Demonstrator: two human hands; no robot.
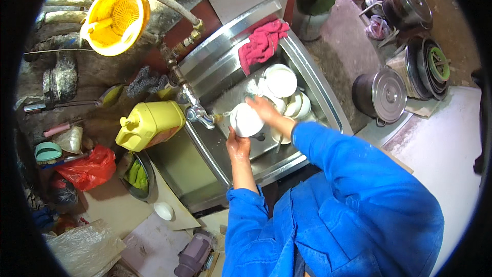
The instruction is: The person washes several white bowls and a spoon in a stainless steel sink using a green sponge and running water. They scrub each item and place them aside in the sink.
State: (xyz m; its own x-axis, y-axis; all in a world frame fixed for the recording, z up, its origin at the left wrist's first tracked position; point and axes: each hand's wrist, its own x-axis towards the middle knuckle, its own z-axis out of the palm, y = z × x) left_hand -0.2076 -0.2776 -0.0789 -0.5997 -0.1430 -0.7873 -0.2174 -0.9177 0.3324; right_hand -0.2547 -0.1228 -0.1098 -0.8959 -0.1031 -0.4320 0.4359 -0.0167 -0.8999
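Note:
A white bowl (246, 120) is held over the stainless-steel sink (326, 96), below the brass-tipped tap (198, 114). My left hand (239, 145) grips it from underneath, with the thumb at its side. Against the bowl's far rim is my right hand (265, 110), slightly blurred; a bit of something dark green shows at its fingertips, too small to name. More white bowls (281, 80) are stacked in the basin, beside the right hand. A utensil handle (280, 144) leans out of a bowl near my right wrist. A pink cloth (265, 44) hangs over the sink's far corner.
A yellow jug (153, 125) stands left of the tap. Above it hangs a yellow strainer basket (117, 19). A dark bowl with green vegetables (137, 175) and a small white bowl (164, 211) lie lower left. Lidded pots (388, 94) stand at right.

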